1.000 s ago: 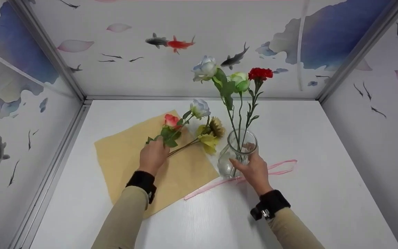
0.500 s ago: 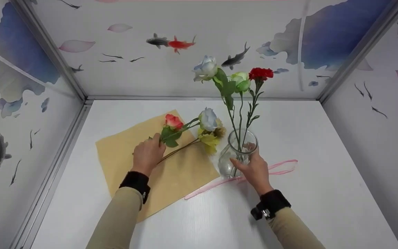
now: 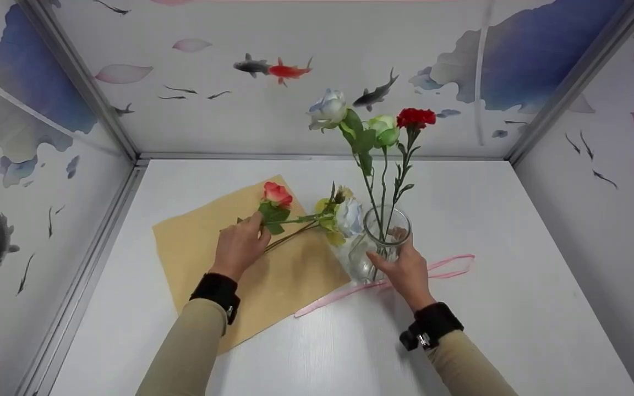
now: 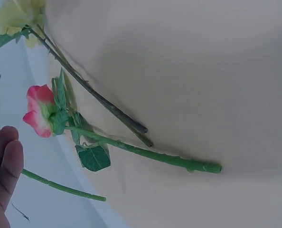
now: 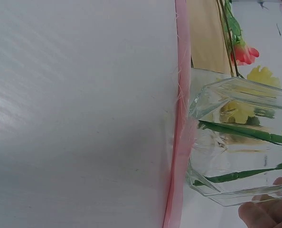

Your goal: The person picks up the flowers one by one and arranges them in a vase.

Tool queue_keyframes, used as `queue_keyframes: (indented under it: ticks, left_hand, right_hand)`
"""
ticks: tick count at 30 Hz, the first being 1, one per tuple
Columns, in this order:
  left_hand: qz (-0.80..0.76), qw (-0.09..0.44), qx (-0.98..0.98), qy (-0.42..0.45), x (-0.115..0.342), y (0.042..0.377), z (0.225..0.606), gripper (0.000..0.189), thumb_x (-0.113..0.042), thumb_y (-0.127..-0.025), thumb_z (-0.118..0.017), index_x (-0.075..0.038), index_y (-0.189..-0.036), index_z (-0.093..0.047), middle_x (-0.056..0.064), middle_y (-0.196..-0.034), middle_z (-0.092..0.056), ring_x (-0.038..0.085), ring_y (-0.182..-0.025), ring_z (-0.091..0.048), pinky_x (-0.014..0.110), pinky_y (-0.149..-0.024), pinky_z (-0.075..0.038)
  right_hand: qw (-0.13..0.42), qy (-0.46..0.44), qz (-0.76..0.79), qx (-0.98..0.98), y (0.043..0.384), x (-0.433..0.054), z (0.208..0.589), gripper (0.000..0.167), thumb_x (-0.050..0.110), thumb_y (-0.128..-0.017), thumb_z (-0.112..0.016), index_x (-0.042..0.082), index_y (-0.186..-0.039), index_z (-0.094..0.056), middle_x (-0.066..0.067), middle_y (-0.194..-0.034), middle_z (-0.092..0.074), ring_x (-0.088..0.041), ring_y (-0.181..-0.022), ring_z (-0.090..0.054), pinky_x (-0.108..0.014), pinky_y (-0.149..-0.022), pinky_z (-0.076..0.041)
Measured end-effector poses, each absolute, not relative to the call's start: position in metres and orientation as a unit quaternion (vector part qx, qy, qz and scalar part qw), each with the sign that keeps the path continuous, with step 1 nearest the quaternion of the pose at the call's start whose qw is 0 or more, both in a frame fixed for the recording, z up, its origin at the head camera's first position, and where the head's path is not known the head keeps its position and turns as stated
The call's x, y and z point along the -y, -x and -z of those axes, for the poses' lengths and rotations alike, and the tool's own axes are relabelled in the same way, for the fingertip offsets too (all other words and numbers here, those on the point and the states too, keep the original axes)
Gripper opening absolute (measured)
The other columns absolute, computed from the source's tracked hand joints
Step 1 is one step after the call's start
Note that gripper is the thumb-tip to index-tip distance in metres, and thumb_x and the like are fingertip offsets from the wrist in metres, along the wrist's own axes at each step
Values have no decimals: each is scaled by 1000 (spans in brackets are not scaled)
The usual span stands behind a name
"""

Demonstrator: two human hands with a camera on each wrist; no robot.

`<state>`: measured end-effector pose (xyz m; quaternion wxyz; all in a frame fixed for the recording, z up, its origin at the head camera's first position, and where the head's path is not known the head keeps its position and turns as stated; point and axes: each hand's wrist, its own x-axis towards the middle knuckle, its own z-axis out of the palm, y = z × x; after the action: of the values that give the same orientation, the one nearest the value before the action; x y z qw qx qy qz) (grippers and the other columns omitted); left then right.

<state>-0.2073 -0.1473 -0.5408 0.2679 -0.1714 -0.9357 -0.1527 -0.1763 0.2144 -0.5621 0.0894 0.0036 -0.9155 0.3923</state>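
Observation:
My left hand (image 3: 240,245) pinches the green stem of a pale blue rose (image 3: 349,217), whose head points right, close to the vase. Its stem end (image 4: 70,190) sticks out behind the fingers in the left wrist view. Below it, a pink-red rose (image 3: 277,194) and yellow flowers (image 3: 334,237) lie on brown wrapping paper (image 3: 196,264). With my right hand (image 3: 409,272) I hold the clear glass vase (image 3: 361,261) around its right side. Standing in the vase are a whitish-blue rose (image 3: 328,110), a green rose (image 3: 384,131) and a red carnation (image 3: 416,117).
A pink ribbon (image 3: 328,298) runs across the white table (image 3: 515,308) under or beside the vase's base, with a loop to the right. Printed panels with fish wall in the table at the back and both sides.
The pale blue rose has swung right and down toward the vase, over the yellow flowers, as my left hand shifted slightly left. The right hand and the vase have stayed still.

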Motion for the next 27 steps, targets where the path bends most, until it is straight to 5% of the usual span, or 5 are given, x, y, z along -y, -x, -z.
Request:
queue_keyframes:
  ticks: [17,23,27]
  left_hand:
    - [201,289,898,265,127,204,532,13,-7,-90,-73,-6,-92,-60,0,-64,-54,7,-48,-37,25,-44,-33]
    - [219,280,889,288,112,202,522,10,-7,-93,-72,-6,-92,-63,2,-68,-63,10,-50,-52,28,-46,-46]
    - [228,277,884,299,103,200,515,9,-8,-94,-72,-6,-93,-63,3,-72,-66,12,-52,-57,28,-49,-50]
  right_hand:
    - [125,-23,-374,919,177,-215,564,73,35,-81,-87,6,-135,-47,-26,-117,-70,-43,-99,-69,-57,-83,-51]
    - [77,8,-394,916,178,-215,562,85,44,-82,-84,4,-144,-41,-28,-128,-66,-44,-116,-65,-56,-95,-50]
    - [73,12,-393,917,177,-214,562,77,43,-83,-84,0,-136,-49,-28,-127,-66,-43,-118,-64,-55,-96,-50]
